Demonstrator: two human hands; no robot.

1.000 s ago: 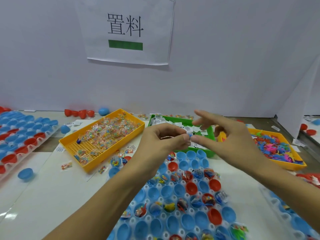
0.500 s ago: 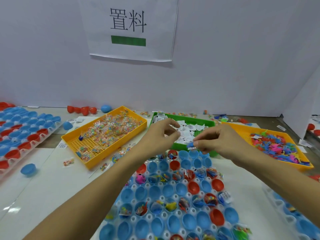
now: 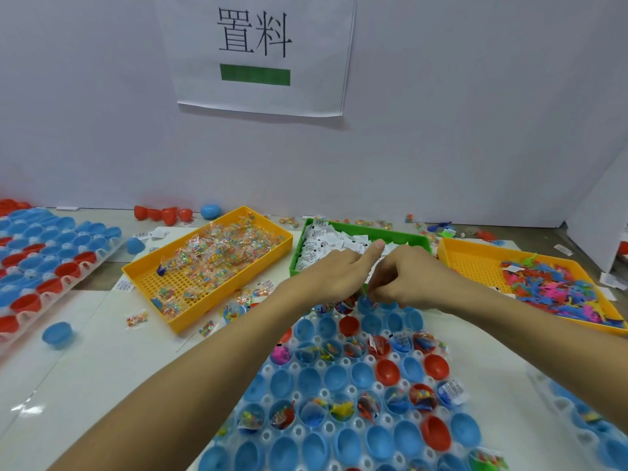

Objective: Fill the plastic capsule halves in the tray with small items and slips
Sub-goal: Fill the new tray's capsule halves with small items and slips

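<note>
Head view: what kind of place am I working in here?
Likely a toy-capsule packing bench: a capsule tray of blue and red halves, bins of packets, slips and toys, and a wall sign.

The clear tray (image 3: 346, 363) holds blue and red capsule halves (image 3: 360, 375). A green bin (image 3: 401, 236) of white slips (image 3: 326, 244) (printed in black) sits between two yellow perforated bins (image 3: 149, 271), and the counter (image 3: 102, 368) is off-white.

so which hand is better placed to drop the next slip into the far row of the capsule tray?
Probably the right hand: its curled fingertips hang right over the far-row capsule halves of the tray, seemingly pinching something small. The left hand sits beside it, nearer the green slip tray, so better suited to fetch.
</note>
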